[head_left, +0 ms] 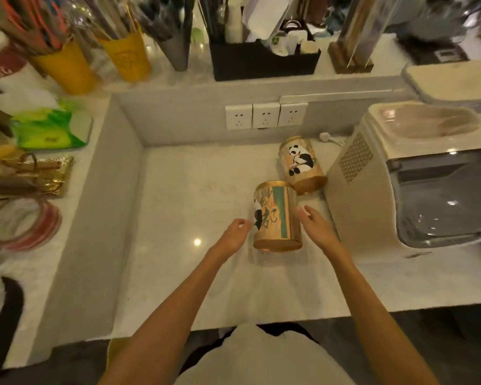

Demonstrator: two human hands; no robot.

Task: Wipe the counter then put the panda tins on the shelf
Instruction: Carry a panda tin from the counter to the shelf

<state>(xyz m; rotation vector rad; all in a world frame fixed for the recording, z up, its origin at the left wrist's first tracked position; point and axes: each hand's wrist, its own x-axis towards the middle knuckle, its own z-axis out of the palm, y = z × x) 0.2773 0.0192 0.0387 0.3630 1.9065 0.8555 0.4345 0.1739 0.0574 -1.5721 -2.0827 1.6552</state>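
Two gold panda tins stand on the white marble counter [184, 207]. The nearer tin [277, 216] has a green stripe and a panda on its left side. Farther back, the second tin [301, 165] shows a full panda and leans against a cream appliance. My left hand [233, 236] hovers just left of the nearer tin, fingers curled and apart, holding nothing. On the tin's right side my right hand [318, 227] spreads its fingers, close to the tin but with a gap. The raised shelf [261, 83] runs along the back above the counter.
A cream appliance [417, 184] with a dark window fills the counter's right side. Three wall sockets [265, 115] sit in the back wall. The shelf carries yellow cups [125, 55], a black organizer [264, 63] and a wooden stand. A left ledge holds a green pack [50, 129] and gold packets.
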